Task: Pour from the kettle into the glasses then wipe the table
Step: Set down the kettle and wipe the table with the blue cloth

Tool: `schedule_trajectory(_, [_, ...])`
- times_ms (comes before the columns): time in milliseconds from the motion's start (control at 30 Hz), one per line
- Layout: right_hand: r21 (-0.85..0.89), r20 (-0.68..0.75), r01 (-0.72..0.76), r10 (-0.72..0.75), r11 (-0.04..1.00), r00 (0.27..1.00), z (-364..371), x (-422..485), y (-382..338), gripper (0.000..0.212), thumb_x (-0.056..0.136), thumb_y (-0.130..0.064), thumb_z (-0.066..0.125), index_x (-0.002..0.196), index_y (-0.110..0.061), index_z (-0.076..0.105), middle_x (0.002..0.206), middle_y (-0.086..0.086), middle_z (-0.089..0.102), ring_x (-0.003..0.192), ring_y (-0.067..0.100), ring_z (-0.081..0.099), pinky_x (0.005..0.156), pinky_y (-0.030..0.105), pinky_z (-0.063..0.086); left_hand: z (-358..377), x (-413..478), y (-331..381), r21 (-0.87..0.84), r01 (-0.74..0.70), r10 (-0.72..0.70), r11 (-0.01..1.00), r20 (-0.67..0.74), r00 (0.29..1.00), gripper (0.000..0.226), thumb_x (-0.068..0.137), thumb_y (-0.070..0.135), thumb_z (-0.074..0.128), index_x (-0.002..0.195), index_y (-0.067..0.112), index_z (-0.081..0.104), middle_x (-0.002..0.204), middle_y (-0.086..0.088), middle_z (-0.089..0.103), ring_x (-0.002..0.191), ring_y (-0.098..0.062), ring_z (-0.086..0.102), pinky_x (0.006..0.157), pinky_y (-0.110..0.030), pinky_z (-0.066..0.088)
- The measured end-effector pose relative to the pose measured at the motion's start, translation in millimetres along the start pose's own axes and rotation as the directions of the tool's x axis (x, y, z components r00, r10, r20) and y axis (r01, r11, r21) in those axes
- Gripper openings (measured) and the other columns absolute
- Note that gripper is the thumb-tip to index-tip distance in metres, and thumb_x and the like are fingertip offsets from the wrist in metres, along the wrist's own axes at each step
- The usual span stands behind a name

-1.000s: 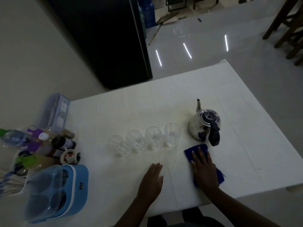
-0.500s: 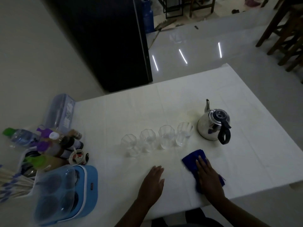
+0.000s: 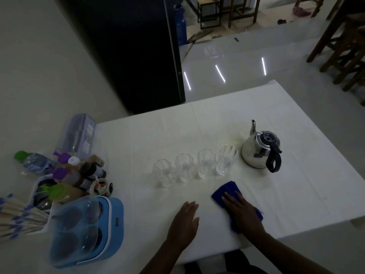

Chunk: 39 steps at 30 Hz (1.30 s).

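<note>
A steel kettle (image 3: 258, 151) with a black handle stands on the white table (image 3: 296, 184), right of a row of several clear glasses (image 3: 194, 167). Just in front of the glasses lies a blue cloth (image 3: 227, 189). My right hand (image 3: 242, 210) lies flat on the cloth, pressing it to the table. Palm down on the bare table to the left of the cloth rests my left hand (image 3: 185, 220), fingers together and holding nothing.
At the table's left stand bottles (image 3: 65, 173), a clear box (image 3: 79, 135), a blue glass carrier (image 3: 85, 230) and a holder of sticks (image 3: 17, 216). A black fridge (image 3: 128, 52) stands behind. Wooden chairs (image 3: 347, 46) stand at the far right.
My right hand and the blue cloth have slid back from the kettle towards the table's front edge. The left hand has stayed flat. The camera has tilted up a little.
</note>
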State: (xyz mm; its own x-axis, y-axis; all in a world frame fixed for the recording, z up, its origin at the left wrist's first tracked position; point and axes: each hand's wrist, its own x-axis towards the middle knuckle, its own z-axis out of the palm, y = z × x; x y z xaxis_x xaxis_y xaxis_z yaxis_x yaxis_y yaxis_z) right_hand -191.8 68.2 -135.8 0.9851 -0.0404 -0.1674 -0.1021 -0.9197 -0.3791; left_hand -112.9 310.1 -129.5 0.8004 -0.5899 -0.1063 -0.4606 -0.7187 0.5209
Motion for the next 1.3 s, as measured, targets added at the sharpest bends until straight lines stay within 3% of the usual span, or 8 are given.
schedule_trajectory(133, [0.133, -0.044, -0.126, 0.132, 0.983, 0.990, 15, 23, -35, 0.069, 0.081, -0.010, 0.063, 0.140, -0.026, 0.030, 0.148, -0.010, 0.020, 0.140, 0.027, 0.009, 0.111, 0.054, 0.030, 3, -2, -5, -0.005, 0.016, -0.016, 1.000, -0.004, 1.000, 0.047, 0.090, 0.037, 0.040, 0.131, 0.016, 0.052, 0.137, -0.003, 0.053, 0.132, -0.022, 0.042, 0.107, -0.031, 0.031])
schedule_trajectory(333, [-0.053, 0.091, 0.236, -0.230, 0.970, 0.969, 14, -1, 0, 0.086, 0.069, -0.025, 0.076, 0.138, -0.038, 0.027, 0.146, -0.010, 0.037, 0.136, 0.027, 0.030, 0.100, 0.044, 0.042, -2, 0, -3, -0.031, 0.026, -0.025, 0.999, 0.016, 1.000, 0.044, 0.094, 0.026, 0.051, 0.137, 0.016, 0.044, 0.145, -0.002, 0.043, 0.138, -0.018, 0.031, 0.110, -0.025, 0.017])
schedule_trajectory(600, [0.171, -0.079, -0.140, 0.155, 0.975, 0.985, 7, 37, -38, 0.071, 0.077, -0.005, 0.066, 0.138, -0.022, 0.036, 0.148, -0.006, 0.028, 0.141, 0.032, 0.017, 0.113, 0.049, 0.023, -4, -2, -11, -0.009, 0.017, -0.017, 1.000, -0.022, 1.000, 0.043, 0.089, 0.027, 0.053, 0.130, 0.014, 0.053, 0.137, -0.006, 0.054, 0.131, -0.024, 0.043, 0.108, -0.035, 0.026])
schedule_trajectory(800, [-0.008, 0.064, 0.258, -0.257, 0.966, 0.964, 23, -3, 8, 0.068, 0.075, -0.027, 0.062, 0.137, -0.036, 0.035, 0.146, -0.012, 0.037, 0.138, 0.024, 0.027, 0.104, 0.044, 0.040, -7, -3, -12, -0.021, 0.007, -0.007, 1.000, -0.013, 1.000, 0.043, 0.092, 0.023, 0.055, 0.134, 0.014, 0.048, 0.142, -0.005, 0.047, 0.136, -0.021, 0.035, 0.110, -0.030, 0.022])
schedule_trajectory(1033, [0.190, -0.147, -0.158, 0.187, 0.969, 0.971, 4, 30, -36, 0.065, 0.074, 0.005, 0.066, 0.131, -0.019, 0.048, 0.141, 0.002, 0.046, 0.136, 0.034, 0.031, 0.109, 0.050, 0.030, -11, -6, -27, -0.002, 0.021, -0.021, 1.000, -0.022, 1.000, 0.045, 0.091, 0.022, 0.055, 0.134, 0.011, 0.048, 0.141, -0.008, 0.049, 0.135, -0.024, 0.038, 0.109, -0.031, 0.026])
schedule_trajectory(1100, [0.192, -0.140, -0.044, 0.072, 0.980, 0.988, 17, 24, -54, 0.065, 0.068, 0.004, 0.070, 0.127, -0.018, 0.053, 0.136, 0.005, 0.053, 0.129, 0.037, 0.042, 0.103, 0.051, 0.037, -13, -7, -26, -0.010, 0.015, -0.015, 1.000, -0.010, 1.000, 0.046, 0.092, 0.021, 0.055, 0.136, 0.011, 0.045, 0.144, -0.008, 0.045, 0.137, -0.022, 0.034, 0.110, -0.029, 0.024])
schedule_trajectory(1200, [0.042, -0.046, 0.298, -0.297, 0.953, 0.954, 34, -4, -42, 0.053, 0.077, -0.021, 0.066, 0.127, -0.029, 0.052, 0.135, -0.006, 0.054, 0.126, 0.028, 0.047, 0.098, 0.045, 0.047, -16, -11, -27, -0.030, 0.043, -0.043, 0.999, -0.002, 0.999, 0.047, 0.095, 0.022, 0.052, 0.139, 0.014, 0.039, 0.148, -0.005, 0.038, 0.139, -0.018, 0.028, 0.111, -0.025, 0.019])
schedule_trajectory(1300, [0.042, -0.093, 0.316, -0.311, 0.948, 0.946, 27, -8, -13, 0.042, 0.088, -0.030, 0.048, 0.130, -0.030, 0.048, 0.138, -0.008, 0.049, 0.130, 0.023, 0.041, 0.105, 0.038, 0.040, -21, -22, -36, -0.033, 0.064, -0.065, 0.997, -0.015, 0.998, 0.047, 0.094, 0.021, 0.054, 0.138, 0.013, 0.042, 0.146, -0.006, 0.041, 0.138, -0.020, 0.032, 0.111, -0.026, 0.022])
